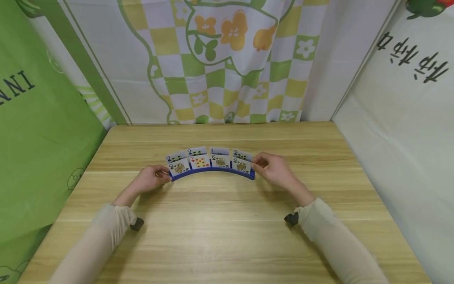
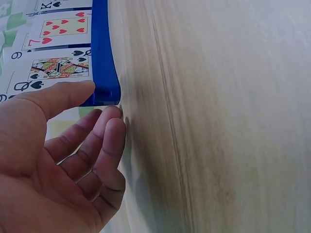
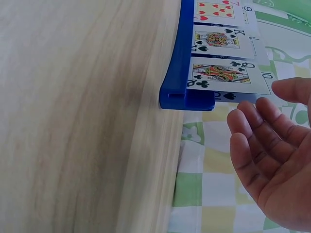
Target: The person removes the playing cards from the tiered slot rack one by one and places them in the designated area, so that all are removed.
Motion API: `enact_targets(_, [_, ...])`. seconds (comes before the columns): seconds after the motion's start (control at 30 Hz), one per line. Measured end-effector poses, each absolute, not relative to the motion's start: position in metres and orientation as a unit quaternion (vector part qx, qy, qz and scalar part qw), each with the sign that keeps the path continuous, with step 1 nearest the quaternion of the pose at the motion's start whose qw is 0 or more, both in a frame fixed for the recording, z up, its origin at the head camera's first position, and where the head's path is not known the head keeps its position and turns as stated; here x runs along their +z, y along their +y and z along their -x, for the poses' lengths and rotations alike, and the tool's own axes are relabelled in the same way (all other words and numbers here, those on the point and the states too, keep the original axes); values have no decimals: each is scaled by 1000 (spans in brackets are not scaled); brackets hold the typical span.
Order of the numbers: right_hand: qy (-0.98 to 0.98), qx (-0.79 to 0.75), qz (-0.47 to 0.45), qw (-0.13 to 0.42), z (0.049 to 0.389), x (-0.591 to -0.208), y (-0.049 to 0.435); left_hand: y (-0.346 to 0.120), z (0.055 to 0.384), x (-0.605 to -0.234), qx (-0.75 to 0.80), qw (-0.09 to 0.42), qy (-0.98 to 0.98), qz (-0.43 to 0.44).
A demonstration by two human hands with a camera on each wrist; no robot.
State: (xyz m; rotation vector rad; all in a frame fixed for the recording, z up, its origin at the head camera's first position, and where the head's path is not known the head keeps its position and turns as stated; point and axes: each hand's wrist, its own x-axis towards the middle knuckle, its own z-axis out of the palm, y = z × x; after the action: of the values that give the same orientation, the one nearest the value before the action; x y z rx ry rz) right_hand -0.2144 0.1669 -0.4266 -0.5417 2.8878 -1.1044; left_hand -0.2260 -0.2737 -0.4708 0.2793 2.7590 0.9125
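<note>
A curved blue card holder (image 1: 213,170) stands on the wooden table (image 1: 227,236) with two rows of playing cards (image 1: 200,161) upright in it. My left hand (image 1: 161,175) is at its left end; in the left wrist view the thumb (image 2: 73,92) touches that end of the holder (image 2: 104,73) beside the queen of spades (image 2: 58,68), and the lightly bent fingers (image 2: 114,126) lie just below it. My right hand (image 1: 257,163) is at the right end. In the right wrist view this hand (image 3: 257,109) is relaxed, a small gap from the holder (image 3: 187,99) and the queen of clubs (image 3: 221,73).
Patterned cloth hangs behind the table: a green and yellow checked sheet (image 1: 227,59) at the back, a green one (image 1: 39,138) on the left, a white one (image 1: 404,130) on the right. Bare tabletop lies between the holder and me.
</note>
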Motion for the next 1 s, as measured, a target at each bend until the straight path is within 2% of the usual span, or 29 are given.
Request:
enact_targets(0.47, [923, -348, 164, -3, 214, -433, 160, -270, 228, -477, 318, 101, 938, -93])
enact_targets(0.8, [928, -342, 149, -11, 215, -435, 157, -269, 228, -476, 319, 111, 938, -83])
enact_targets(1.0, [930, -340, 142, -16, 215, -436, 157, -269, 228, -476, 320, 97, 938, -89])
